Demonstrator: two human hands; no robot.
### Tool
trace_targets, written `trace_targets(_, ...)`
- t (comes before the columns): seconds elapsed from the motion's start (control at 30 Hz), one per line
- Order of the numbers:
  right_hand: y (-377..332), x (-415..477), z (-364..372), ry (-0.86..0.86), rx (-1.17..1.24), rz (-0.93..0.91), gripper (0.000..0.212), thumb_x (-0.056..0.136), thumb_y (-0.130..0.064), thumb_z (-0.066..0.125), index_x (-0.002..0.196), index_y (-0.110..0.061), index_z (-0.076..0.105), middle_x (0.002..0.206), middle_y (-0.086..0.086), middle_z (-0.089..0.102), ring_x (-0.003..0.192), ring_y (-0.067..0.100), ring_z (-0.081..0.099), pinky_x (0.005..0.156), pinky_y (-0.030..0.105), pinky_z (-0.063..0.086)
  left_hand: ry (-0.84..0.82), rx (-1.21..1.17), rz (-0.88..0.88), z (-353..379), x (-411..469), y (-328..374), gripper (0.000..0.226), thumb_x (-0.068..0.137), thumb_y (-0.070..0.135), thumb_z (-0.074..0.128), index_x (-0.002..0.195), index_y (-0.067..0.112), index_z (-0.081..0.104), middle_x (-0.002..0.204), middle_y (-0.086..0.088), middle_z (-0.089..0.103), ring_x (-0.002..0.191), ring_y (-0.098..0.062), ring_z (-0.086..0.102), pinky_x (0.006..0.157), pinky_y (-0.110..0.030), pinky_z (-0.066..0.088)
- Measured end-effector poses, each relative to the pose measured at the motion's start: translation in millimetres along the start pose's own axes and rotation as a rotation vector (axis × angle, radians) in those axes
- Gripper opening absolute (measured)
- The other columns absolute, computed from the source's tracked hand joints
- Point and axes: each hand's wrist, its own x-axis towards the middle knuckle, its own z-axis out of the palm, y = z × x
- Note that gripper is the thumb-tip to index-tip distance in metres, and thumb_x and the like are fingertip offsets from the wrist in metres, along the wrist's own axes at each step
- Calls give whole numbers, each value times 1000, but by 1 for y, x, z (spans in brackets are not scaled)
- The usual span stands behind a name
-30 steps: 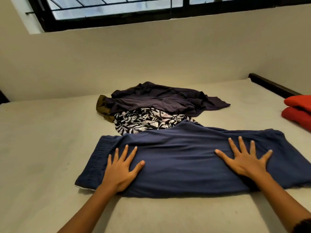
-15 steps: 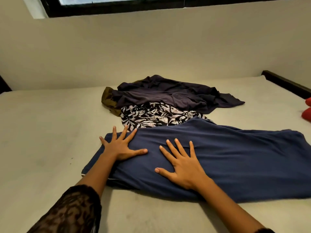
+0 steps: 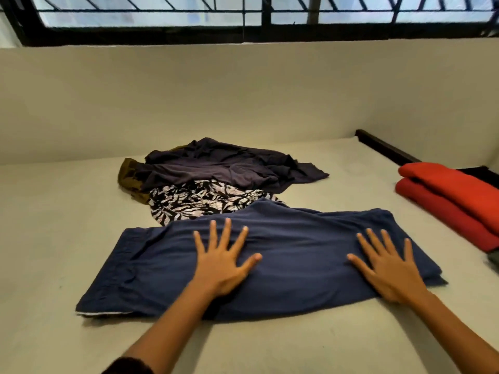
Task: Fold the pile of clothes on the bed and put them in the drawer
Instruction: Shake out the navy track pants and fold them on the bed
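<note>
Left hand (image 3: 221, 265) and right hand (image 3: 388, 271), grips spread apart, press the navy garment (image 3: 297, 252). Pale bed (image 3: 54, 225) meets cream wall (image 3: 243, 98) beneath barred window (image 3: 162, 14).

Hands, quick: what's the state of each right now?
Left hand: open, fingers spread, pressing flat on the navy garment.
Right hand: open, pressing flat on it too.

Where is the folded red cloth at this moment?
In the head view the folded red cloth lies at the right side of the bed, right of the spread navy garment.
</note>
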Motion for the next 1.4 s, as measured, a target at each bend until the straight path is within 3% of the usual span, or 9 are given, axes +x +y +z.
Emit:
trace_targets(0.13, 52, -5, -11, 68, 213, 388, 85, 84, -68, 13, 143, -9, 28, 149, 14, 32, 138, 34, 24, 111, 50, 19, 18, 56, 309, 16, 3, 90, 88, 68, 87, -8, 142, 47, 14, 156, -5, 3, 142, -40, -1, 106, -49, -16)
trace_targets(0.23, 56, -12, -12, 97, 61, 312, 62, 89, -63, 33, 119, -10, 49, 122, 10, 57, 113, 31, 49, 91, 39, 41, -41, 84, 320, 39, -7, 131, 78, 74, 87, 15, 141, 49, 7, 157, -4, 11, 143, -38, 2, 105, -55, -7)
trace_targets(0.5, 49, 14, -43, -51, 674, 436, 28, 80, -9, 67, 102, -3, 51, 96, 12, 55, 83, 27, 52, 70, 31, 43, -37, 29, 259, 54, -13, 145, 82, 63, 91, 4, 126, 56, -34, 149, 4, -31, 137, -31, -32, 104, -55, -23)
trace_targets(0.67, 34, 32, -64, -95, 1361, 607, 8, 77, 10, 56, 77, 1, 56, 73, 12, 55, 60, 21, 48, 43, 23, 41, -91, 47, 176, 52, -20, 147, 85, 78, 86, 18, 146, 34, 24, 145, -5, 42, 130, -34, 42, 98, -54, 18)
trace_targets(0.77, 4, 36, -86, -55, 1512, 532, 16, 80, 11, 50, 76, -5, 53, 67, 8, 49, 55, 19, 45, 43, 22, 40, -15, -33, 286, 51, -23, 143, 101, 70, 89, 3, 149, 27, 0, 156, 4, -2, 145, -24, -2, 113, -47, -7)
trace_targets(0.9, -68, 28, -103, 50, 1281, 126, 34, 82, 6, 51, 109, -14, 55, 85, 8, 59, 69, 20, 52, 58, 23, 44, -75, -251, 282, 40, -28, 123, 112, 56, 87, -18, 148, 23, -11, 155, 13, -13, 137, -3, -24, 113, -34, -20)
trace_targets(1.03, -134, 10, -73, -97, 748, -259, 70, 87, -29, 60, 148, -22, 26, 144, 8, 45, 128, 28, 46, 103, 35, 39, 144, -205, 66, 33, -36, 83, 108, 52, 79, -37, 140, 19, -23, 151, 8, -21, 134, -5, -27, 105, -24, -26)
trace_targets(1.2, -152, -10, -31, -13, 520, -290, 48, 97, -42, 41, 141, -21, 40, 139, 4, 50, 127, 23, 44, 102, 36, 38, 255, -198, 20, 42, -51, 46, 84, 87, 71, -3, 148, 12, -8, 155, -5, -4, 144, -23, -5, 113, -25, -12)
trace_targets(1.4, -108, -24, 7, -48, 112, -480, 99, 63, -84, -9, 149, -34, -3, 158, -7, -10, 145, 19, -14, 111, 48, -16, 198, -12, 152, 47, -55, 47, 65, 95, 62, 17, 150, 26, 18, 153, -5, 26, 142, -26, 13, 110, -47, 8)
